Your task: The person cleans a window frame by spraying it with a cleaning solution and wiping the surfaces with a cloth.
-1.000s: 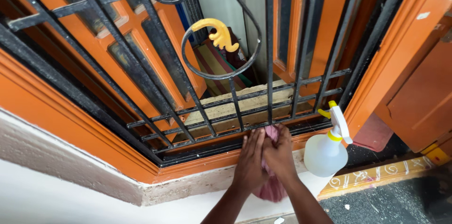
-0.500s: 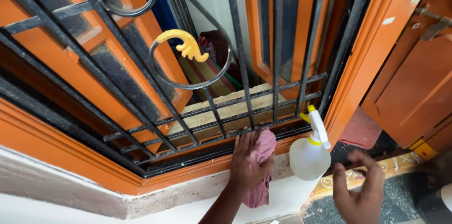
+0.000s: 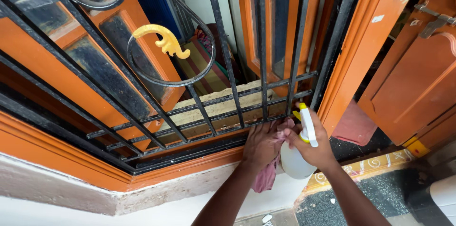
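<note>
My left hand (image 3: 260, 143) presses a pink cloth (image 3: 266, 177) against the bottom rail of a black iron window grille (image 3: 223, 52), and the cloth hangs down over the sill. My right hand (image 3: 314, 146) grips a white spray bottle (image 3: 293, 160) with a white and yellow trigger head (image 3: 306, 126), held right beside the cloth at the grille's lower right corner. The two hands touch each other.
The orange window frame (image 3: 342, 69) borders the grille, with open orange shutters (image 3: 118, 64) behind it and a yellow scroll ornament (image 3: 164, 40) on the bars. An orange door (image 3: 418, 74) stands at right above a dark floor with a painted yellow border (image 3: 365, 171). A pale wall ledge (image 3: 71, 192) runs below.
My right hand left the cloth, swung out to the right, then came back and took hold of the spray bottle. My left hand stays on the cloth at the grille's bottom rail.
</note>
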